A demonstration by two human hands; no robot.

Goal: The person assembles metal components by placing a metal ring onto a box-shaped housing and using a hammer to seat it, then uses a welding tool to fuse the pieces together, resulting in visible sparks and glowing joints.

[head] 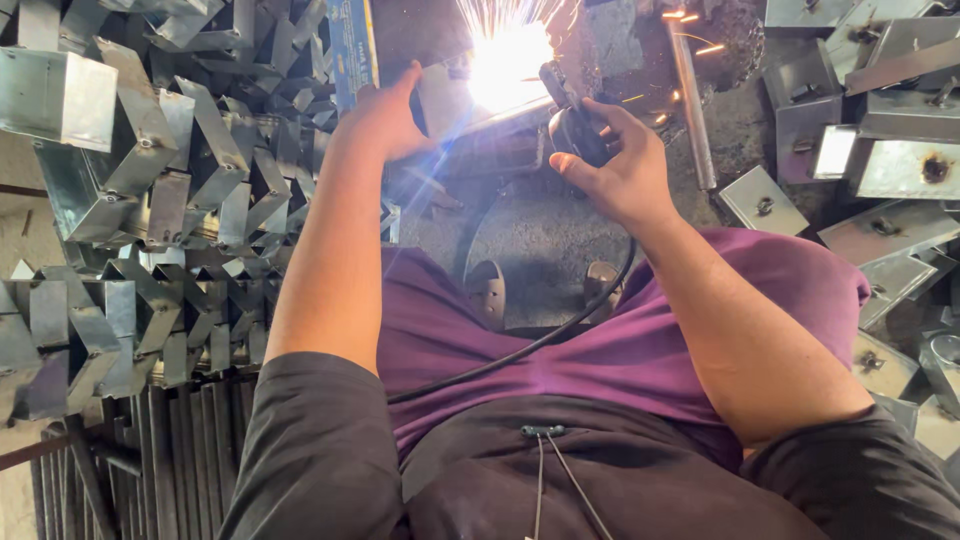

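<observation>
Right hand (615,165) fingers wrapped tight round black welding tool (572,118); left hand (385,118) fingers closed, steadying metal piece (445,100). Metal looks hard, heavy, hot near sparks (510,50); best held far from glow

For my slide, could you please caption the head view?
Right hand grips a welding torch, left hand steadies the metal piece.

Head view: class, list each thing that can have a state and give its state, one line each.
Welding torch: lit, throwing sparks, gripped by right hand.
Metal workpiece: being welded, steadied by left hand.
Black cable: slack, draped across the lap.
Folded metal brackets: stacked on the left.
Loose brackets: scattered on the right.
</observation>
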